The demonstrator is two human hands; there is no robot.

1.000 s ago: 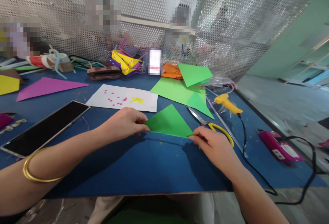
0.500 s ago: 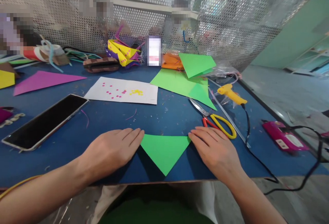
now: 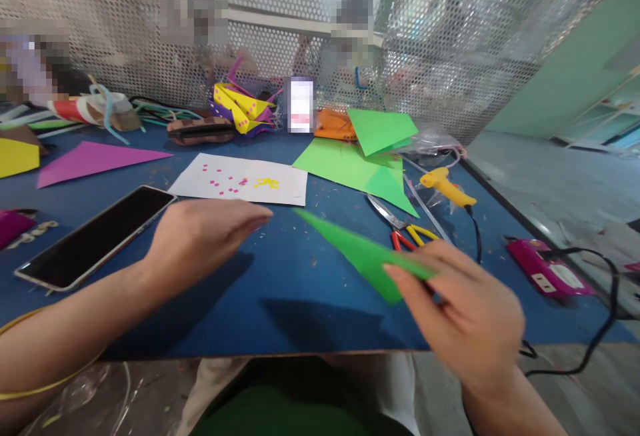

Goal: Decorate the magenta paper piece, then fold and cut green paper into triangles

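My right hand [image 3: 467,313] pinches one corner of a folded green paper triangle [image 3: 360,253] and holds it lifted above the blue table [image 3: 280,309]. The triangle's long point reaches up and left. My left hand [image 3: 200,236] hovers above the table to the left of the paper, fingers together and extended, holding nothing. Its fingertips stop short of the triangle's tip.
A phone [image 3: 95,236] lies at the left. Behind the hands are a white sheet with coloured dots [image 3: 240,179], green paper sheets [image 3: 360,159], scissors [image 3: 405,226], a yellow glue gun [image 3: 443,186] and a magenta tool with a black cord [image 3: 545,273]. A perforated metal screen backs the table.
The green triangle lay flat under both hands half a second ago. Now my right hand has lifted it off the table, and my left hand has let go and drawn back to the left.
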